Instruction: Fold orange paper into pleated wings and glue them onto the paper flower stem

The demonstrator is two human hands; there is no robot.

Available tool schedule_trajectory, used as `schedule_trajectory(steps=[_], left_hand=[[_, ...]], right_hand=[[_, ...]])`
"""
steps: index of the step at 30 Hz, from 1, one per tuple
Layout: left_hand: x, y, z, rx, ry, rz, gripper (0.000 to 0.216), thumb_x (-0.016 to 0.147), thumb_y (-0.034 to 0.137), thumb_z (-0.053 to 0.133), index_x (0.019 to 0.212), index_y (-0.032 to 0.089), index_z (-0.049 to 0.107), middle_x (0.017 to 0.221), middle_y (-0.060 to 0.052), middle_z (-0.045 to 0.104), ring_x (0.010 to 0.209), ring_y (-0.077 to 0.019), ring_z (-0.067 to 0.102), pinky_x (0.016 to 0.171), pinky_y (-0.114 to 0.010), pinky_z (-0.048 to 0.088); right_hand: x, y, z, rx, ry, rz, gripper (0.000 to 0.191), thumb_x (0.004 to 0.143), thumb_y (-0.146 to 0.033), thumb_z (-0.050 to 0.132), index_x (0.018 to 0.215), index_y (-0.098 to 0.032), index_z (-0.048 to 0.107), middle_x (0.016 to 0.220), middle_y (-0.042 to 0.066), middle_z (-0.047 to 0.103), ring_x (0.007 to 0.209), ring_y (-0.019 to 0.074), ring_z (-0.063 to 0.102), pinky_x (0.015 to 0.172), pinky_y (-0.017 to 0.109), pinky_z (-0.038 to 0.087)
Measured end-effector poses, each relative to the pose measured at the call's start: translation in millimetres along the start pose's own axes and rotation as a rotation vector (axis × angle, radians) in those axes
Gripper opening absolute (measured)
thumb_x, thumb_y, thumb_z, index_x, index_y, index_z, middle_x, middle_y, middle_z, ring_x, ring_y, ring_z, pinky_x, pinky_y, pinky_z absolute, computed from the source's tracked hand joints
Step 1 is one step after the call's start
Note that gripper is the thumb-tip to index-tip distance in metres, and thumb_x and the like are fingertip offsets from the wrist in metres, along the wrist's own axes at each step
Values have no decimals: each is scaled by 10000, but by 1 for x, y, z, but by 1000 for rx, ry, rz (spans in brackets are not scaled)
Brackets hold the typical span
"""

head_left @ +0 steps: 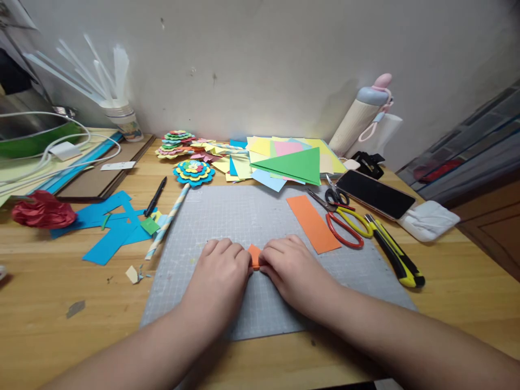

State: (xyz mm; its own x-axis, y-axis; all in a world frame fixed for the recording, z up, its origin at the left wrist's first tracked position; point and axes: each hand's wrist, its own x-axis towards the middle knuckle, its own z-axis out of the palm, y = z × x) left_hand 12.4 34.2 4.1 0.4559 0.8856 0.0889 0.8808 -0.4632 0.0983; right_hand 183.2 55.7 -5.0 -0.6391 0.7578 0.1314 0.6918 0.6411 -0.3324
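Note:
A small folded piece of orange paper [255,254] is pinched between both hands, over the grey cutting mat [211,216]. My left hand [221,273] is closed on its left side, fingers curled. From the right, my right hand [286,268] grips the other side with its fingertips. Most of the paper is hidden behind the fingers. To the right of my right hand lies a flat orange paper strip [312,223] on the mat. Scissors with red and yellow handles [345,230] rest just beyond that strip, partly over the mat's edge.
A yellow-black utility knife [396,252] and a phone [376,193] lie at the right. Behind the mat are stacked coloured papers [292,162] and a layered paper flower [194,172] on a striped straw. Blue paper scraps [114,233] and a black pen [155,196] are left.

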Motion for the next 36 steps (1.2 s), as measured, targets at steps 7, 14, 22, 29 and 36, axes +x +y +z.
schedule_trajectory(steps=[7, 14, 22, 29, 36], left_hand=[[-2, -1, 2, 5, 34, 9, 168, 885, 160, 469, 754, 178, 573, 761, -44, 608, 776, -227, 506, 693, -378, 339], [-3, 0, 0, -179, 19, -68, 161, 884, 211, 463, 774, 183, 576, 795, -35, 603, 815, -219, 510, 725, -383, 347], [-3, 5, 1, 3, 3, -83, 166, 878, 164, 443, 771, 178, 569, 782, -57, 602, 792, -240, 505, 713, -396, 350], [4, 9, 4, 97, -48, -78, 239, 805, 39, 366, 775, 156, 573, 759, -80, 599, 731, -227, 500, 684, -377, 371], [0, -1, 2, 25, -1, -120, 196, 885, 313, 502, 782, 171, 592, 780, -59, 631, 785, -243, 539, 711, -383, 355]], right_hand=[[-3, 0, 2, -80, 40, -56, 164, 878, -97, 463, 777, -161, 576, 771, 26, 586, 737, 162, 484, 734, 322, 301], [-2, -3, -1, 82, 11, 9, 101, 886, -172, 518, 825, -167, 598, 833, 30, 612, 823, 172, 518, 779, 320, 321], [3, -2, 2, 22, 0, 40, 100, 883, -174, 539, 792, -168, 580, 794, 14, 608, 774, 169, 508, 741, 314, 302], [6, -2, 4, -79, -42, 20, 122, 883, -132, 484, 801, -155, 571, 800, 42, 610, 746, 185, 501, 724, 326, 284], [4, 3, -3, 16, -34, 103, 89, 843, -197, 623, 758, -186, 597, 769, -6, 649, 752, 166, 554, 728, 315, 271]])
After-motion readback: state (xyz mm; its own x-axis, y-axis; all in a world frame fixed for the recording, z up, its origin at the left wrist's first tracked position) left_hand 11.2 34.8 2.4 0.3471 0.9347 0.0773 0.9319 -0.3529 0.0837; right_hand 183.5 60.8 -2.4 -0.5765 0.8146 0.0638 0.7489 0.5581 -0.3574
